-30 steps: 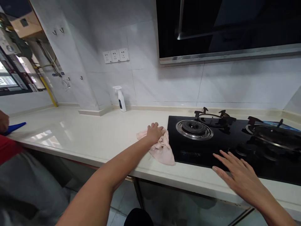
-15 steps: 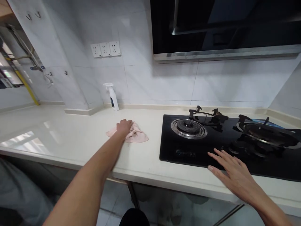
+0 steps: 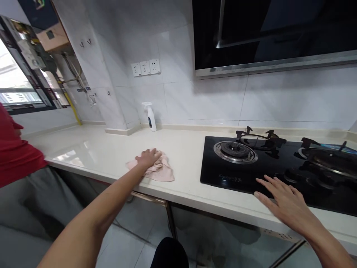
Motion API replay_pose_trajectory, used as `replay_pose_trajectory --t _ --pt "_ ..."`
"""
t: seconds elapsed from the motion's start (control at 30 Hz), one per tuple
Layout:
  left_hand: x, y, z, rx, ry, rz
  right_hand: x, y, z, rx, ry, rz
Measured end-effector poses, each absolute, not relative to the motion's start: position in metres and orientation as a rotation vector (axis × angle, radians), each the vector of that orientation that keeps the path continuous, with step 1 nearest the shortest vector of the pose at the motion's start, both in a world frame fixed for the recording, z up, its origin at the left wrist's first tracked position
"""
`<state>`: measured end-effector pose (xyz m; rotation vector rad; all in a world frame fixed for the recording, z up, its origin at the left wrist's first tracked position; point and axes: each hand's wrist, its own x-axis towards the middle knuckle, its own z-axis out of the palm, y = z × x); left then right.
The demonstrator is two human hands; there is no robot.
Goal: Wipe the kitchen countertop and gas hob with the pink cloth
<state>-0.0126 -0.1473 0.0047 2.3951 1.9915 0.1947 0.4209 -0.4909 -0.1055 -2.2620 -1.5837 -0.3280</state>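
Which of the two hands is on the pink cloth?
The left hand: it presses on the pink cloth on the pale counter. The right hand lies flat, fingers spread, at the black stove front edge.

A domestic kitchen: a black glass gas hob (image 3: 251, 169) with a ringed burner (image 3: 235, 152) and cast pan supports (image 3: 260, 137) is set into a long cream stone countertop (image 3: 111, 152). A dark glass range hood (image 3: 273, 33) hangs directly above it. Pale marble-look tiles (image 3: 209, 100) cover the wall, which carries a row of three white sockets (image 3: 145, 67) and small hooks (image 3: 85, 43). A white spray bottle (image 3: 151, 117) stands against the backsplash, and a pink cloth (image 3: 164, 173) lies on the counter. A yellow pipe (image 3: 73, 108) runs down the corner beside a window (image 3: 16, 85).
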Motion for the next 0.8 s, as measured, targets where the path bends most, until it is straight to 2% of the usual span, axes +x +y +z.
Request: replay_pose_trajectory --t 0.2,0.3,0.47,0.6,0.8 --pt "0.087 -0.211 -0.007 2.645 1.586 0.213 0.419 -0.488 -0.1 -2.291 -1.576 -0.291" --pt "0.108 -0.244 -0.007 2.739 1.382 0.244 0.42 -0.488 -0.099 -2.297 -1.583 -0.294" --pt "0.078 -0.284 -0.011 2.825 1.175 0.32 0.424 -0.487 -0.104 -2.284 -1.587 -0.326" --pt "0.035 -0.302 -0.028 2.897 0.979 0.601 0.422 -0.488 -0.104 -2.294 -1.585 -0.311" --pt "0.033 -0.3 -0.027 2.565 0.862 0.943 0.415 -0.491 -0.094 -2.299 -1.593 -0.269"
